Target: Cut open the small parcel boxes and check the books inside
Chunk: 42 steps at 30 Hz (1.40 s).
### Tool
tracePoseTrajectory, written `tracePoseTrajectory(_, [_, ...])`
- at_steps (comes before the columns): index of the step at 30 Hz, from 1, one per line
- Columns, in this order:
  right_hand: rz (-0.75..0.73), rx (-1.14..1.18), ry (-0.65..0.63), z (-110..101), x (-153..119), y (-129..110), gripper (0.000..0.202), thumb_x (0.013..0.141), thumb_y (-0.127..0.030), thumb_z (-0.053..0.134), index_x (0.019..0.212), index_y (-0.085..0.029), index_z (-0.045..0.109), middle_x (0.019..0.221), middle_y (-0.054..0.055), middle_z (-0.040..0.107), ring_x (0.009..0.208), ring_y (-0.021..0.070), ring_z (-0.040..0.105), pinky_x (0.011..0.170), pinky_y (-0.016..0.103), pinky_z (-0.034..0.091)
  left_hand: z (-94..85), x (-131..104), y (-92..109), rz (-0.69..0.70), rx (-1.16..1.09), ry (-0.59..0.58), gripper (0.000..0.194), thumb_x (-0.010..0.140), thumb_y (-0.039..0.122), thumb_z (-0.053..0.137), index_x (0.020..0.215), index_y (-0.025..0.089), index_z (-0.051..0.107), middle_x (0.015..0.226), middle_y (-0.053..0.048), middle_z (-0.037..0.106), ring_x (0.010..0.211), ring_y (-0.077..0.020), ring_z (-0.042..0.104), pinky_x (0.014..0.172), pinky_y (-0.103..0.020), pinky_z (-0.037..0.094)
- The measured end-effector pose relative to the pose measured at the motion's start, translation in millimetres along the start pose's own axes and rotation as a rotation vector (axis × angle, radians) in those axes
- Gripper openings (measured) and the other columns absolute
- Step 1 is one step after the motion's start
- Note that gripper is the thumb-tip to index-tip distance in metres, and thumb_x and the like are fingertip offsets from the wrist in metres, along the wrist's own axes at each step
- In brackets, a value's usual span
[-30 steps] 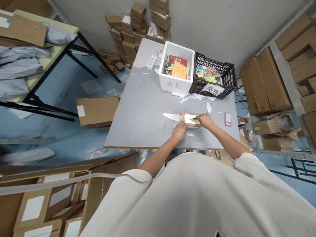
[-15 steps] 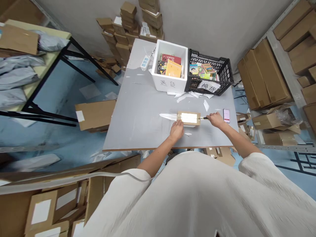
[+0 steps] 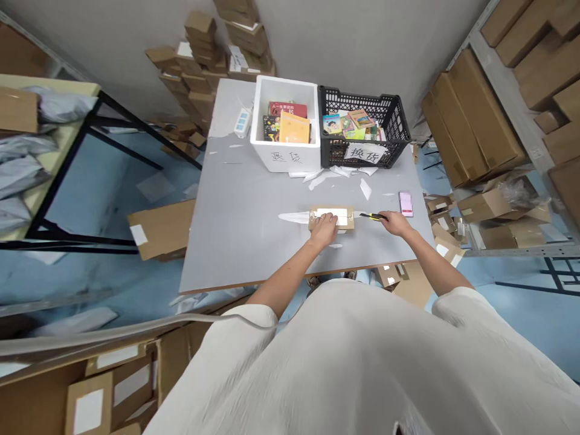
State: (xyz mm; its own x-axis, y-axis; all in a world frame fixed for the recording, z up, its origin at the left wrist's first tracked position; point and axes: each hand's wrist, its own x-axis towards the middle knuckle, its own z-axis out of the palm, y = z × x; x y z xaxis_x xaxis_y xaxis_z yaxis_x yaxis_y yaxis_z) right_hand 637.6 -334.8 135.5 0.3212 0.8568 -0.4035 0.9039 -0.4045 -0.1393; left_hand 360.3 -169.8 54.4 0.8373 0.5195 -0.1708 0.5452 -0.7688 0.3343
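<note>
A small cardboard box (image 3: pixel 350 223) with a white label lies on the grey table (image 3: pixel 235 241), near its front edge. My left hand (image 3: pixel 325 229) grips the box from above, its fingers over the left part of the label. To the right of the box, my right hand (image 3: pixel 395 222) is closed around a yellow and black utility knife (image 3: pixel 374 216). The knife points left, its tip a short way from the box's right end. A white strip of paper (image 3: pixel 293 217) sticks out at the left of the box.
Behind stand a white foam bin (image 3: pixel 286 158) and a black plastic crate (image 3: pixel 399 136), both holding books. A phone (image 3: pixel 406 204) lies right of my right hand. Paper scraps (image 3: pixel 365 188) and a power strip (image 3: pixel 243 122) are on the table. Shelves with boxes (image 3: pixel 475 121) rise at the right.
The knife has drawn away from the box's right end, leaving a gap. My left hand has moved further up over the label. The whole view has shifted slightly.
</note>
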Motion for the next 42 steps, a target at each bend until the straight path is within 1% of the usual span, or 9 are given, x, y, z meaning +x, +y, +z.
tracePoseTrajectory(3, [0.005,0.08,0.0,12,-5,-4,0.044,0.113,-0.028,0.047,0.143,-0.022,0.077,0.135,0.011,0.083,0.116,0.03,0.074,0.088,0.033,0.048,-0.7,20,6,0.066,0.046,-0.082,0.046,0.101,0.023,0.067,0.148,0.021,0.064,0.152,-0.019,0.064,0.144,-0.0374,0.058,0.123,-0.052,0.048])
tracePoseTrajectory(7, [0.023,0.165,-0.007,22,-7,-4,0.044,0.113,-0.029,0.048,0.144,-0.023,0.077,0.133,0.009,0.084,0.113,0.0285,0.075,0.087,0.031,0.049,1.7,39,8,0.066,0.076,-0.15,0.045,0.099,0.02,0.07,0.144,0.019,0.065,0.149,-0.021,0.066,0.143,-0.0392,0.06,0.123,-0.055,0.047])
tracePoseTrajectory(11, [0.035,0.233,-0.009,28,-3,0,0.043,0.113,-0.031,0.047,0.143,-0.024,0.078,0.13,0.008,0.085,0.111,0.0277,0.075,0.085,0.031,0.05,4.2,48,8,0.029,0.079,-0.18,0.047,0.096,0.018,0.075,0.142,0.019,0.065,0.146,-0.021,0.069,0.146,-0.0393,0.061,0.134,-0.061,0.035])
tracePoseTrajectory(15, [0.04,0.272,0.002,31,6,2,0.044,0.113,-0.034,0.049,0.145,-0.024,0.077,0.128,0.009,0.085,0.111,0.0285,0.076,0.085,0.032,0.052,6.7,46,11,0.018,0.081,-0.146,0.054,0.092,0.019,0.08,0.144,0.021,0.065,0.147,-0.021,0.067,0.145,-0.0406,0.064,0.14,-0.069,0.019])
tracePoseTrajectory(18, [-0.003,0.249,0.0,33,18,0,0.044,0.113,-0.033,0.048,0.146,-0.024,0.077,0.134,0.009,0.084,0.115,0.0288,0.075,0.089,0.033,0.052,8.6,40,13,0.023,0.104,-0.122,0.054,0.091,0.019,0.079,0.143,0.023,0.065,0.145,-0.019,0.067,0.14,-0.0393,0.066,0.141,-0.072,0.014])
tracePoseTrajectory(26, [-0.138,0.065,-0.051,33,56,-9,0.047,0.115,-0.028,0.045,0.151,-0.024,0.074,0.141,0.013,0.08,0.128,0.031,0.071,0.105,0.039,0.046,9.2,31,17,-0.001,0.15,-0.12,0.052,0.093,0.008,0.067,0.144,0.021,0.066,0.144,-0.018,0.066,0.139,-0.0359,0.068,0.142,-0.064,0.02])
tracePoseTrajectory(30, [-0.185,0.072,-0.074,34,70,-9,0.046,0.114,-0.027,0.045,0.149,-0.025,0.076,0.139,0.012,0.08,0.125,0.0294,0.071,0.104,0.038,0.046,9.2,29,16,0.015,0.159,-0.118,0.051,0.096,0.01,0.066,0.145,0.022,0.065,0.147,-0.017,0.066,0.137,-0.0347,0.069,0.14,-0.057,0.027])
tracePoseTrajectory(36, [-0.162,0.362,-0.146,49,66,3,0.041,0.107,-0.035,0.051,0.13,-0.022,0.083,0.107,0.005,0.084,0.091,0.0223,0.068,0.084,0.029,0.05,6.9,28,17,-0.012,0.151,-0.141,0.046,0.097,0.014,0.07,0.143,0.019,0.065,0.148,-0.019,0.065,0.134,-0.036,0.071,0.139,-0.055,0.028])
tracePoseTrajectory(42, [-0.124,0.634,-0.204,67,48,10,0.04,0.103,-0.05,0.052,0.102,-0.021,0.079,0.078,-0.001,0.069,0.072,0.018,0.056,0.071,0.028,0.047,6.7,27,18,-0.007,0.117,-0.128,0.048,0.094,0.011,0.074,0.141,0.02,0.066,0.147,-0.019,0.066,0.132,-0.0361,0.073,0.139,-0.056,0.029])
